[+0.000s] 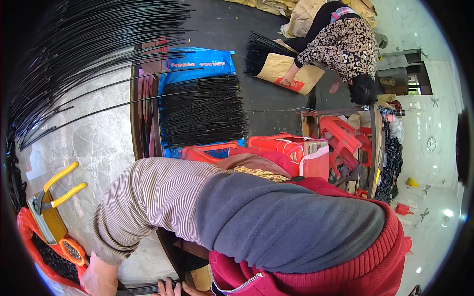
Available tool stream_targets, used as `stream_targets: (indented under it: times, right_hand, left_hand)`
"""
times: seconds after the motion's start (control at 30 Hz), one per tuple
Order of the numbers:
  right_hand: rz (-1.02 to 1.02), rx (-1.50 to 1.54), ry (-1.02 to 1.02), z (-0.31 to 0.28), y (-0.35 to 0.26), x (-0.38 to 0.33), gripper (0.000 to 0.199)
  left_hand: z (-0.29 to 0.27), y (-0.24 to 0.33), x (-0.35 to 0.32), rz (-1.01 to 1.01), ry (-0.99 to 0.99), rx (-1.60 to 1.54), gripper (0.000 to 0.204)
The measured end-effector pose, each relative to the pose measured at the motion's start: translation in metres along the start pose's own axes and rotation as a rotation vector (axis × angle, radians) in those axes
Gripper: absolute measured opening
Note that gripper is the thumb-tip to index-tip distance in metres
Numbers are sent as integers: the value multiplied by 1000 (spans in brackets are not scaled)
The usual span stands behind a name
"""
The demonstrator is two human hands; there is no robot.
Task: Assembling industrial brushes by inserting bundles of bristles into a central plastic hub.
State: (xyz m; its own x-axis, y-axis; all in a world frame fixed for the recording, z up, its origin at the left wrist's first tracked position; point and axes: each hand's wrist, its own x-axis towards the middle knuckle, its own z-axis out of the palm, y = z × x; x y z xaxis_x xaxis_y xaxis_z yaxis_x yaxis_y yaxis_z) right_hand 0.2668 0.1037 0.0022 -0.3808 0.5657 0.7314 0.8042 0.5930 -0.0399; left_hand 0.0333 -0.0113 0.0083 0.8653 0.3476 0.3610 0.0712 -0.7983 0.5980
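My left hand (100, 279) reaches down at the lower left on a striped sleeve under a grey over-sleeve, beside a red bag (29, 232) of small black pieces. The frame edge cuts off its fingers. My right hand (173, 288) shows only fingers at the bottom edge, curled over a thin bundle of black rods (140, 289). My red knitted vest (345, 271) fills the lower right.
A yellow-handled cutter (54, 197) stands by the red bag. Long black rods (89, 49) fan across the top left, and a cut bundle (202, 111) lies on a blue sack. A person in a patterned top (345, 44) bends over a brown paper bag (289, 74). Red stools (340, 138) stand at the right.
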Motion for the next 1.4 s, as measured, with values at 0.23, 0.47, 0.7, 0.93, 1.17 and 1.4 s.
stream_targets:
  times: [0.23, 0.47, 0.7, 0.93, 1.17, 1.4]
  right_hand:
    - [-23, -40, 72, -13, 6, -1, 10]
    - [-21, -123, 134, -20, 7, -1, 11]
    - [87, -267, 110, -36, 8, 8, 16]
    - [130, -228, 233, -22, 37, -13, 18]
    - [64, -158, 183, -13, 54, 21, 19]
    - [414, -269, 258, -52, 69, -24, 11]
  left_hand:
    - [3, 0, 4, 20, 10, -8, 14]
    - [4, 3, 6, 44, 18, 0, 14]
    - [8, 10, 12, 76, 20, -38, 14]
    - [17, 16, 19, 90, -43, -59, 13]
    - [3, 21, 25, 90, -75, 46, 12]
    - [-16, -9, -1, -137, -217, 102, 19]
